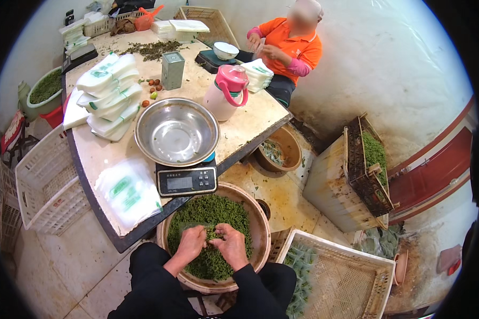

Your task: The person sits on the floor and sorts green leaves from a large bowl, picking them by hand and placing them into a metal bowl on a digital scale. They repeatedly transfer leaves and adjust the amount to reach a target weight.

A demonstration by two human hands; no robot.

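Observation:
A large round basin [264, 243] between my knees is filled with small green berries [207, 265], which look like green peppercorns. Just above them, my left hand [191, 244] pinches a clear plastic bag [188, 225]. Facing it, my right hand [232, 245] has its thumb and fingers closed at the bag's other side. Some green berries show between the two hands. The fingers partly cover the bag, so its mouth is hard to make out. Beyond the basin, a steel bowl [175, 135] rests on a digital scale [187, 182] at the table edge.
Flat printed plastic bags [128, 191] lie on the table [255, 127], with stacked bundles [109, 93] behind. A pink-lidded jug [226, 93] stands right of the bowl. A plastic crate [339, 275] at my right holds filled bags [299, 275]. Across the table sits a person [291, 48] in orange.

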